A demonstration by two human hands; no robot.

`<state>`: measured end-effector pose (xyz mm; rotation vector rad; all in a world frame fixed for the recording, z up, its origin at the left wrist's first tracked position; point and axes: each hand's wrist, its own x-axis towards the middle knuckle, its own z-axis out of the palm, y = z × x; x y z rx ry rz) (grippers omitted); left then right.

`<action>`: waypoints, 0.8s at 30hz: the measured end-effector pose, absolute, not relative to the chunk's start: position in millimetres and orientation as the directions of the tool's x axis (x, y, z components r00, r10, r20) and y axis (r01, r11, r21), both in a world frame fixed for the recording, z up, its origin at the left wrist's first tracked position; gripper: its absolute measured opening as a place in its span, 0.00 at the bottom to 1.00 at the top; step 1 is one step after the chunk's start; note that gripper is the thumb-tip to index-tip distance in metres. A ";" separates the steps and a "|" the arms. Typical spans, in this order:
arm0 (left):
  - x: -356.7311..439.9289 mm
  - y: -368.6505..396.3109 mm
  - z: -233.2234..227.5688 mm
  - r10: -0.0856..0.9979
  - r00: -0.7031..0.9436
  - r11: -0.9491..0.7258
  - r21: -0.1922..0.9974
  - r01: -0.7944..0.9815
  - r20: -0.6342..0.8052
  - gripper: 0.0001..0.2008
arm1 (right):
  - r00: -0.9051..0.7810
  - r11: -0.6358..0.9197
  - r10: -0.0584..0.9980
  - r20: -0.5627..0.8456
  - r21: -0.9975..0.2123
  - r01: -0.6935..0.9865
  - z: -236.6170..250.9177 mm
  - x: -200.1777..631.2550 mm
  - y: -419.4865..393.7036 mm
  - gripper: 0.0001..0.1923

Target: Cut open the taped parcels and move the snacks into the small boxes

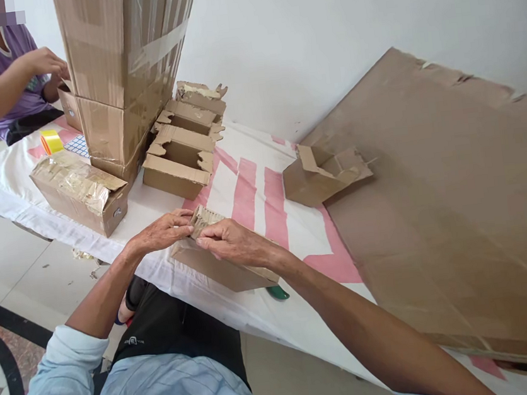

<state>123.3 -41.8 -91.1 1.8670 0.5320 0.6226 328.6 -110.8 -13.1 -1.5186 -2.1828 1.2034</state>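
Both our grips, left hand [163, 232] and right hand [233, 242], clamp one small cardboard box [218, 263] at the surface's [253, 192] near edge; four open boxes [182, 150] line up beyond, one more [320, 175] lies apart.

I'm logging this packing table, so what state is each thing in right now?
Small box: lying on the cloth, flaps pressed by both hands.
Left hand: gripping the box end.
Right hand: pressing on the box top.
Box beside the big sheet: open, flaps up.
Row of boxes: open, torn flaps.
Taped box: closed.
Tall stack: taped shut.
Tape roll: standing on edge.
Cardboard sheet: lying flat.
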 end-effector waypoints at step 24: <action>123.6 -40.4 -90.5 0.638 0.756 -0.383 0.912 0.146 0.146 0.15 | -0.451 0.246 0.875 -0.176 -0.640 0.728 -22.0 327.8 -99.7 0.16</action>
